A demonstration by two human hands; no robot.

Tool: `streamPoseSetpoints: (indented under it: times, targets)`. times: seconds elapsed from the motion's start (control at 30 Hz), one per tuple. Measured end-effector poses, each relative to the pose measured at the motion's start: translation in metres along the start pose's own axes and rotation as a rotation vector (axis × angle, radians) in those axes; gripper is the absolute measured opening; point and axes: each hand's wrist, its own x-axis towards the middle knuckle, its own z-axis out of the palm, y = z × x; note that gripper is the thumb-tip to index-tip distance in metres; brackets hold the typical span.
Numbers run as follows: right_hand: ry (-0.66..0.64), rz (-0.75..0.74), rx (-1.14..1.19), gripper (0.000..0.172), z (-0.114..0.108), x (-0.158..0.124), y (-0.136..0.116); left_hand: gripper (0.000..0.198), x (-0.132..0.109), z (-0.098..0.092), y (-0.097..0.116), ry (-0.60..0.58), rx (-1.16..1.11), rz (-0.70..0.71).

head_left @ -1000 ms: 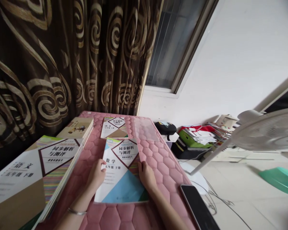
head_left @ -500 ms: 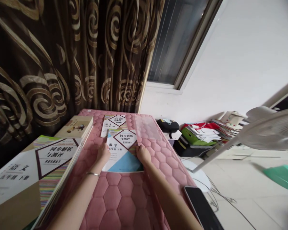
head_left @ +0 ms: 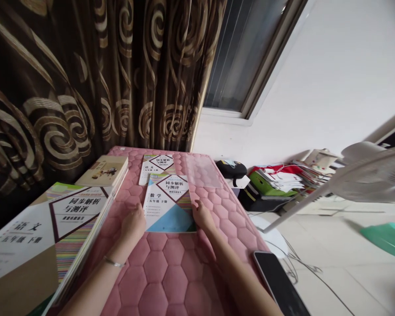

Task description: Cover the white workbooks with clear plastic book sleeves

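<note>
On the surface (head_left: 171, 272), squaring a workbook (head_left: 169, 204) between left hand (head_left: 133, 224) and right hand (head_left: 202, 216), fingers (head_left: 197, 207) open, flat at its edges, likely needing a pinch to lift.

Bare pink mat (head_left: 171, 272) lies open before you; the book stack (head_left: 52, 228) walls your left, the phone (head_left: 278, 285) edges your right, the maths workbook (head_left: 169, 206) fills the middle, a clear sleeve (head_left: 202, 172) lies beyond

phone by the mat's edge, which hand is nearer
Right. The right hand lies at the right edge of the workbook, toward the phone; the left hand is at its left edge, farther off.
</note>
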Motion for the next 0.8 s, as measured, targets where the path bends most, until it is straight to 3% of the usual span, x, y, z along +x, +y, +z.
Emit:
streamPoseSetpoints:
  times: [0.17, 0.3, 0.43, 0.6, 0.67, 0.8]
  targets:
    - [-0.018, -0.025, 0.228, 0.047, 0.005, -0.024, 0.02, 0.025, -0.018, -0.004, 0.003, -0.092, -0.037, -0.056]
    - [0.016, -0.082, 0.318, 0.047, 0.011, -0.033, 0.026, 0.023, -0.018, -0.003, 0.001, -0.089, -0.07, -0.07]
    - [0.035, -0.152, 0.217, 0.041, 0.011, -0.036, 0.025, 0.024, -0.024, 0.001, 0.001, -0.073, -0.046, -0.052]
    - [-0.013, -0.169, 0.039, 0.043, 0.007, -0.041, 0.018, 0.03, -0.033, 0.0, 0.001, 0.083, 0.135, 0.018]
    - [-0.032, -0.166, -0.023, 0.044, 0.005, -0.043, 0.016, 0.025, -0.031, -0.002, -0.002, 0.116, 0.096, 0.094]
    - [-0.02, -0.193, -0.15, 0.044, 0.005, -0.046, 0.015, 0.031, -0.02, -0.002, -0.012, 0.056, -0.192, 0.413]
